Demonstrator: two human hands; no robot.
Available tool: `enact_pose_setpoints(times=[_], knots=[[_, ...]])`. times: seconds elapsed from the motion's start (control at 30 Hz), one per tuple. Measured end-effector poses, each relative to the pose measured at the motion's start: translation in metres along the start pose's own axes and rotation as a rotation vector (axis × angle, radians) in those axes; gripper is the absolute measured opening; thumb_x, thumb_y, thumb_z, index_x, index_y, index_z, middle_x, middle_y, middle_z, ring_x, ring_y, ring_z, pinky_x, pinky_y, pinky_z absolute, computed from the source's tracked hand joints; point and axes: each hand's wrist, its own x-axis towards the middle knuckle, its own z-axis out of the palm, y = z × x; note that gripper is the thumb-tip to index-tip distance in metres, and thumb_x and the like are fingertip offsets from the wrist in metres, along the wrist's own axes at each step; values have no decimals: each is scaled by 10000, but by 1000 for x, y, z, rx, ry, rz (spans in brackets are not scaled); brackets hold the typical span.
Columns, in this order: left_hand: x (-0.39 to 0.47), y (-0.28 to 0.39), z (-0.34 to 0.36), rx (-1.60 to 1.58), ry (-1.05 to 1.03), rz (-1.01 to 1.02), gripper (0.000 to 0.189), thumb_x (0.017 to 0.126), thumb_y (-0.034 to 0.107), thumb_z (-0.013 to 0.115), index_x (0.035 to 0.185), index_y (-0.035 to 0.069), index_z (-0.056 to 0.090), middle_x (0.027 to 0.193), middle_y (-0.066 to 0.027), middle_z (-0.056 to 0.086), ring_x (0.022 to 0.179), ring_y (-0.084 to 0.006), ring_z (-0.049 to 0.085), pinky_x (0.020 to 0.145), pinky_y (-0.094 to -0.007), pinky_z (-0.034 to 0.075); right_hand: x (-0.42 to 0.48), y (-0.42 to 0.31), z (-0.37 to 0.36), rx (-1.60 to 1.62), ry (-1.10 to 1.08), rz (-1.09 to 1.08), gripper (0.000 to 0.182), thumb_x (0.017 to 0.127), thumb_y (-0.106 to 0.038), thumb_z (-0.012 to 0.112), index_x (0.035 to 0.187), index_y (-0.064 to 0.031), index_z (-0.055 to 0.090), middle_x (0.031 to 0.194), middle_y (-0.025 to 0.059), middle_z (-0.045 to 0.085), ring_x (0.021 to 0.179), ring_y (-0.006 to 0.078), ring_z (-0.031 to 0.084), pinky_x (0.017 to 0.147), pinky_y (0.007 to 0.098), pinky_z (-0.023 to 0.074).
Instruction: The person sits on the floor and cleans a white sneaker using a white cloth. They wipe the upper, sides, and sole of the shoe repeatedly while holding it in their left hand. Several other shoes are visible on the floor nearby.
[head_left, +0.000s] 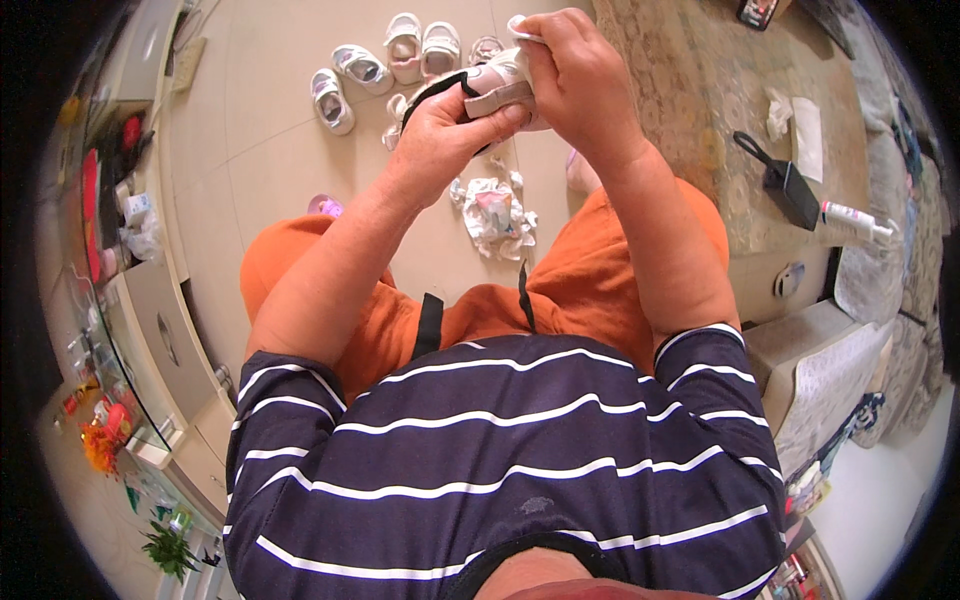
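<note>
My left hand (450, 131) grips a small pale pink and white shoe (495, 81) with a strap and dark lining, its thumb along the side. At the shoe's other end, my right hand (581, 79) pinches a folded white wipe or tissue (523, 30) between thumb and fingers; the palm hides part of the shoe. Beyond my hands, several small shoes stand on the tiled floor, among them a white shoe (332, 102), a white strap shoe (362, 67) and a pale shoe (404, 49). A heap of crumpled white tissues (495, 217) lies on the floor between my legs.
At the right, a patterned table (697, 142) bears a black box-shaped device with a loop (791, 191), a white bottle (855, 220), a folded white tissue (807, 139) and a phone (757, 11). A drawer cabinet (161, 330) runs along the left; a sofa (874, 240) is at far right.
</note>
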Motion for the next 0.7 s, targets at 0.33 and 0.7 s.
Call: enact_pose_setpoints(times=[0.33,0.7], knots=[[12,-2,-10,-80,161,17,243,862,159,687,1054,23,629,942,-8,646,845,-92,597,772,-243,488,-7,5,1,-21,-58,64,152,794,-29,558,944,-28,583,893,152,599,820,325,604,745,411,506],[24,14,-26,-660,238,-197,228,911,169,611,1102,46,587,980,-41,620,919,-152,580,851,-308,488,-15,1,14,43,-2,-25,164,794,-29,569,956,-46,584,877,131,580,801,322,606,715,401,514]])
